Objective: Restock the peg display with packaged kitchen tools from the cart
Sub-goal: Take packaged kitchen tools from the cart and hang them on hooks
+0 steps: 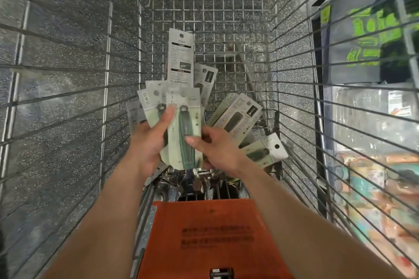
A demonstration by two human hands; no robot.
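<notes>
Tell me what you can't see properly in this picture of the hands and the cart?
- Peg display: not in the head view at all.
- Packaged tools: fanned cards overlap; the left hand and right hand cover the lower parts, so no exact count.
- Print on the tall back card: too small and blurred to read.
- Shelf goods on the right: blurred behind the cart wires, cut off by the frame edge.

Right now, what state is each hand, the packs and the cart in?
left hand: closed around a fanned stack of packs, thumb on top
right hand: gripping the front pack at its lower edge
held packs: fanned, upright, lifted above the cart floor
loose packs: lying tilted in the cart, ungrasped
cart: mostly bare wire floor
orange seat flap: folded flat
</notes>
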